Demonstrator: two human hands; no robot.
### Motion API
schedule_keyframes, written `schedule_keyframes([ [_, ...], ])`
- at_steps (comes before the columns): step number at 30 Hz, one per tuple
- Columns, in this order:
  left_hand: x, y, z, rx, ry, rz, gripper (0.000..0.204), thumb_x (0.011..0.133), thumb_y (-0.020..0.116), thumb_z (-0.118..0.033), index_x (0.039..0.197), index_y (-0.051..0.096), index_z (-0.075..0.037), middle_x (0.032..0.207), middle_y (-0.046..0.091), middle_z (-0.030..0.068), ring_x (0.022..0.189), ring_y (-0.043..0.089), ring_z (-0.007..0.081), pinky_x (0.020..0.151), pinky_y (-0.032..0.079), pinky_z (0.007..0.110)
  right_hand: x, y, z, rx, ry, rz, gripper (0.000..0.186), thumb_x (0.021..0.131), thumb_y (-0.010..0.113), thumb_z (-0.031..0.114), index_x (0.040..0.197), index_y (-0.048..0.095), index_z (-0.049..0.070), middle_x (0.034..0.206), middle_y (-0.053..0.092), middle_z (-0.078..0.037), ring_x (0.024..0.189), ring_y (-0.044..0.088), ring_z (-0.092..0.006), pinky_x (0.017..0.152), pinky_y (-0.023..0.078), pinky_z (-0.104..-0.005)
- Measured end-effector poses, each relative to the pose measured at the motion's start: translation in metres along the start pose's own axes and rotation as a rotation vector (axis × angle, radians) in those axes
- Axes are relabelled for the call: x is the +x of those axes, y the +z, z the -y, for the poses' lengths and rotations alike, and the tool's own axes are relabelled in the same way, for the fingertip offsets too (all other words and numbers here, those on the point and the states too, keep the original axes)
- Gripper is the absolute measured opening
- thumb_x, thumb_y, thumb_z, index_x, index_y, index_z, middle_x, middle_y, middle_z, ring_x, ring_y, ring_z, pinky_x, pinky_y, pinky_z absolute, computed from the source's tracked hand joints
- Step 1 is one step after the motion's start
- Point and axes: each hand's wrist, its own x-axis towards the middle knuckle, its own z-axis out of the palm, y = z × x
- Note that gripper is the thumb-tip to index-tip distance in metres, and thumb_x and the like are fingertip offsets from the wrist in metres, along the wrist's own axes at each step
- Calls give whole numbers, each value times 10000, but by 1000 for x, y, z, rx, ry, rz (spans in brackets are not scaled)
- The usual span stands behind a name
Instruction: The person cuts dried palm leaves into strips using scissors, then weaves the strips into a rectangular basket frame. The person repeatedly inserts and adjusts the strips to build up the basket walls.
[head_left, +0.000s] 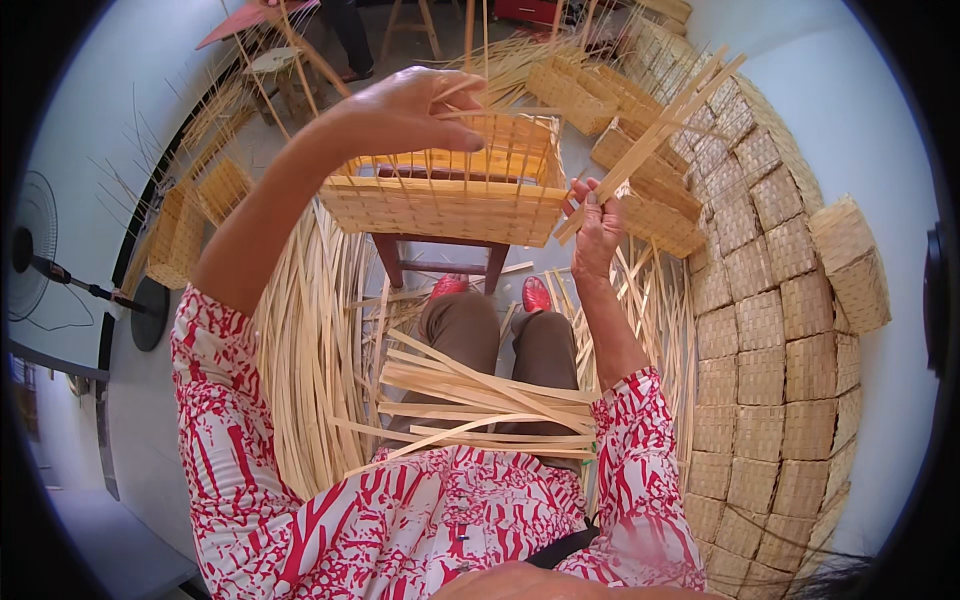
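Note:
A partly woven rectangular bamboo basket [435, 205] rests on a dark red wooden stool [445, 240], with thin upright stakes in it. My left hand [410, 112] is over its top left of middle, fingers curled round a pale thin strip at the stakes; the fingertips are partly hidden. My right hand [598, 228], beside the basket's right end, grips several long flat strips [680, 110] that slant up to the right. More loose strips [470, 395] lie across my lap.
Woven baskets [770, 350] are stacked along the right wall, more [175, 230] stand at left and behind. Strip bundles [305, 370] cover the floor beside my legs. A fan [40, 260] stands left. At the back are a wooden stool [270, 60] and another person's leg [350, 40].

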Motion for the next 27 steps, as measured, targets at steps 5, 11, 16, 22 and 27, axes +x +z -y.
schedule_keyframes([
  [5, 25, 11, 11, 49, -114, -25, 730, 863, 748, -339, 1424, 435, 8, 1415, 507, 204, 1273, 536, 287, 1012, 475, 354, 0, 14, -1, 2, 1, 19, 245, 1032, 496, 140, 1221, 565, 1, 1101, 672, -103, 987, 651, -145, 841, 582, -306],
  [11, 39, 21, -1, 51, 20, 158, 314, 886, 725, -240, 1111, 702, -22, 985, 734, 73, 859, 689, 126, 744, 556, 281, 5, 8, 0, -22, 13, 19, 223, 1031, 497, 134, 1187, 582, -1, 1049, 681, -97, 936, 658, -125, 777, 595, -279],
  [16, 57, 40, -2, 217, 30, 205, 616, 876, 713, -236, 1398, 497, 7, 997, 723, 134, 869, 688, 170, 793, 547, 322, 3, 14, 1, -26, 18, 24, 199, 1027, 495, 107, 1167, 588, 0, 1009, 681, -89, 920, 658, -115, 764, 601, -278],
  [22, 56, 52, -24, -24, 3, 265, 657, 888, 701, -271, 1431, 445, -6, 916, 688, 110, 774, 639, 172, 745, 524, 302, 6, 10, -1, -49, 39, 42, 216, 1029, 485, 102, 1197, 575, -1, 1048, 689, -113, 947, 660, -137, 786, 602, -306],
  [27, 51, 58, -4, 208, 302, 59, 283, 945, 648, -352, 1037, 677, -86, 850, 709, 100, 722, 672, 217, 676, 533, 332, 13, -4, -6, 23, 101, 84, 264, 1013, 505, 104, 1254, 524, 0, 1146, 658, -148, 984, 653, -183, 834, 599, -355],
])
